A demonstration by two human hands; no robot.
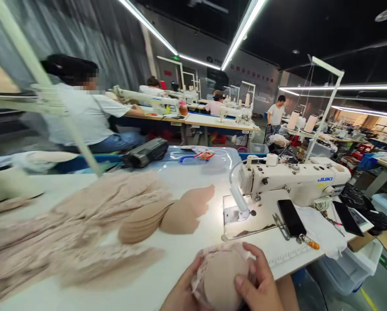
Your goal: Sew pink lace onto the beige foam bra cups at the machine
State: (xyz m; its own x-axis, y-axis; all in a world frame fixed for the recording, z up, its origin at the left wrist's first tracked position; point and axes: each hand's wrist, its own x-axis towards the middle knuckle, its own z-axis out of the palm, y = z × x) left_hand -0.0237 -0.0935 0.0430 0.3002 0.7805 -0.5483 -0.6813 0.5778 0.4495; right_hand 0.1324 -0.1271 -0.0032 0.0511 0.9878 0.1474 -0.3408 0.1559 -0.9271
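A rounded beige bra cup (224,278) with pale lace around its edge is held between both hands, low over the front of the table. My left hand (183,288) grips its left side, fingers mostly hidden behind the fabric. On the right side, my right hand (260,283) closes on the cup with the thumb pressed on its front face. Left of the machine lie a stack of beige cups (144,223) and some fanned-out cup pieces (182,214). A heap of beige lace fabric (92,205) spreads over the table's left.
A white JUKI sewing machine (293,177) stands right of centre. By it lie a black phone (291,218), thread snips (281,226) and a white cloth (321,229). A clear plastic sheet (167,170) and dark device (146,153) lie behind. Several people sit or stand beyond.
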